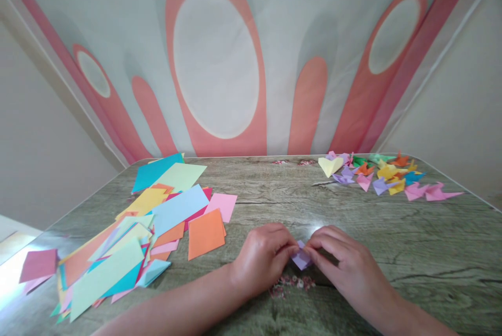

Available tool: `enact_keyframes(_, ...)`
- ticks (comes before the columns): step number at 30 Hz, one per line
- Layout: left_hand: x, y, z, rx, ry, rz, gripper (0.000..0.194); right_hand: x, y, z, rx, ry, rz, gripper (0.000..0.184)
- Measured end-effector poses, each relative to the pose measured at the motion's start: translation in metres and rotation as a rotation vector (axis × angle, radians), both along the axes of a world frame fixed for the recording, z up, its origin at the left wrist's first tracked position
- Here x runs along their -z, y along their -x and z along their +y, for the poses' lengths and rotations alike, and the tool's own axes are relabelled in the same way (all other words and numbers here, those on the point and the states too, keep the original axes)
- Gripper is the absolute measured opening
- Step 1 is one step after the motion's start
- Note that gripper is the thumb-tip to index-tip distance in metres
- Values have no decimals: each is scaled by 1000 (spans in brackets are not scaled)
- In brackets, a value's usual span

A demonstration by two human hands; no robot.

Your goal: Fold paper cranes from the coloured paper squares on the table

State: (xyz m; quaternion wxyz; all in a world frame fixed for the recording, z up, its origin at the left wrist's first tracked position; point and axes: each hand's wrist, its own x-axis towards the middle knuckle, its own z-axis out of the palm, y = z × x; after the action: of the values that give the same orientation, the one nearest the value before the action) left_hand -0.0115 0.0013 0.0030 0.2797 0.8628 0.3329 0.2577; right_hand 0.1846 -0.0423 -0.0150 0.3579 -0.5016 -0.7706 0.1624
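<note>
A small folded piece of purple paper [301, 258] is held between both hands, just above the wooden table near its front middle. My left hand [270, 250] pinches its left side between thumb and fingers. From the right, my right hand [345, 255] pinches the opposite side, with thumb and forefinger closed on it. The fingertips cover both ends of the paper, so only its middle shows. Under the hands, a printed flower pattern [298, 282] marks the table.
Loose coloured paper sheets [105, 273] lie heaped on the left, with an orange square [206, 233] nearest the hands. At the back right sit several folded paper figures [426, 190] and a pale yellow paper heart [330, 166]. A patterned curtain [282, 22] hangs behind the wooden table [259, 184].
</note>
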Motion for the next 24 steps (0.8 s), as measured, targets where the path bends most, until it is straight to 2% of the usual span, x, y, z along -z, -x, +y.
enact_keyframes(4, 1, -1, 1, -29, -21, 38, 15, 0, 0, 0, -1, -31, -14, 16)
enact_keyframes(9, 3, -1, 3, 29, -168, 124, 18, 2, 0, 1, 2, -69, -41, 16)
enact_keyframes(12, 5, 0, 5, 24, -180, 109, 17, 3, -3, 2, -3, -72, -15, 16)
enact_keyframes(15, 4, 2, 10, -38, -75, 12, 15, 1, -8, 3, 52, -94, 73, 14)
enact_keyframes(18, 0, 3, 15, -155, 81, -79, 13, -4, -12, 2, 110, -120, 142, 14)
enact_keyframes(21, -3, 2, 17, -258, 226, -128, 13, -5, -9, 1, 59, -134, 114, 8)
enact_keyframes(24, 2, -2, 17, -270, 394, -200, 15, -2, -3, 0, -15, -130, 67, 15)
